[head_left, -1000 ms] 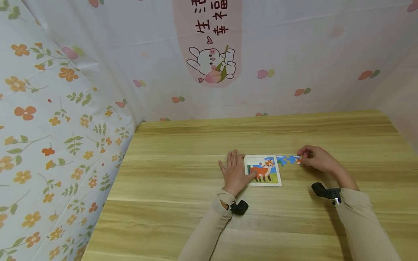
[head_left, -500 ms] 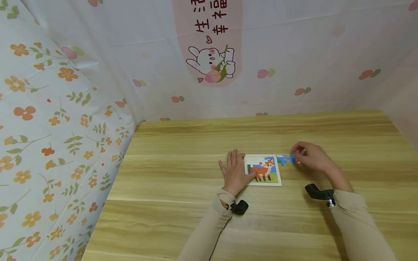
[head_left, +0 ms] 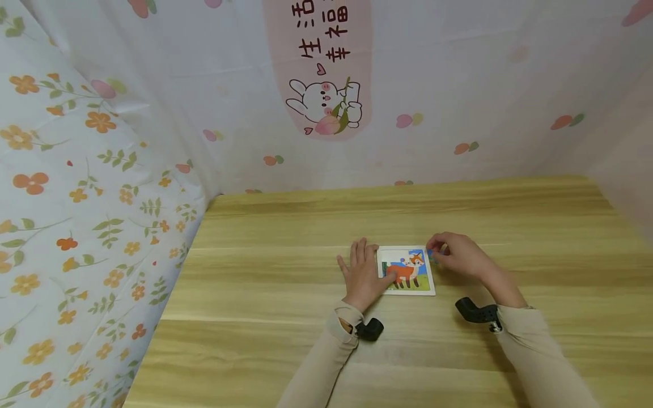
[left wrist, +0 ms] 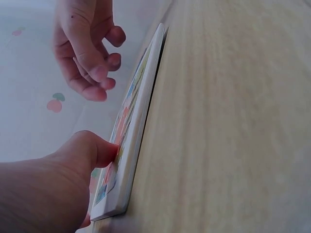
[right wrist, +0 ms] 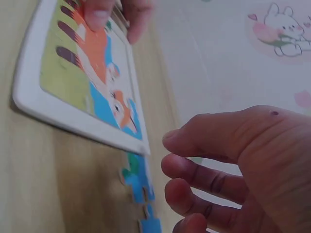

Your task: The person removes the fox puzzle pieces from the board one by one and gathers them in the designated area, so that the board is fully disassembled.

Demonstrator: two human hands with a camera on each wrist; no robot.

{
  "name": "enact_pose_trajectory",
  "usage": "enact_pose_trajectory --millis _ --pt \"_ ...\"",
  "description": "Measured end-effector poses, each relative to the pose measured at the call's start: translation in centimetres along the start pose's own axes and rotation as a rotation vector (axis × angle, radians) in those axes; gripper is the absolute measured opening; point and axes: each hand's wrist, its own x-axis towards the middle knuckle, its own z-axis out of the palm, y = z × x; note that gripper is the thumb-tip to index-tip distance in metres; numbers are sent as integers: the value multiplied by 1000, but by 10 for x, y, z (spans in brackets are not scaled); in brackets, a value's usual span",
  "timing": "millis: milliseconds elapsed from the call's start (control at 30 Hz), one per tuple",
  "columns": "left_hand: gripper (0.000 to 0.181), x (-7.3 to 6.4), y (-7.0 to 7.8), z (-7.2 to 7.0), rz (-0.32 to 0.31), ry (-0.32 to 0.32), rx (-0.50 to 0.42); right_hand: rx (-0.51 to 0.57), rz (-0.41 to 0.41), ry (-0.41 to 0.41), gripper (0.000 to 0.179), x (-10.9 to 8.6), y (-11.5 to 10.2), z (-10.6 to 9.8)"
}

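Note:
A white-framed jigsaw puzzle (head_left: pixel 408 271) with a fox picture lies on the table, its upper left part showing bare white. My left hand (head_left: pixel 363 279) lies at its left side with fingers spread, and the thumb (left wrist: pixel 104 153) presses on the picture. Just past the frame's upper right corner, my right hand (head_left: pixel 459 255) hovers with bent fingers, close over loose blue puzzle pieces (right wrist: pixel 137 179). Thumb and fingertips of that hand stand apart with nothing between them in the right wrist view. In the head view it covers most of the loose pieces.
The wooden table (head_left: pixel 285 226) runs back to a white cloth (head_left: pixel 204 85) printed with a rabbit and hearts. A flowered cloth (head_left: pixel 102 238) hangs along the left edge. Black camera mounts (head_left: pixel 476 311) sit on both wrists.
My right hand has moved left along the row of loose pieces to the frame's corner. It pinched an orange-and-white piece at the row's right end earlier. The left hand stays in place.

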Motion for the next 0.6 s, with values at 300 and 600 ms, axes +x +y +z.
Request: enact_pose_trajectory --millis 300,600 --pt "69 0 -4 2 -2 4 -7 -76 -12 -44 19 8 -13 13" --pt "69 1 -3 0 -11 -18 -17 -120 38 -72 29 11 -13 19"
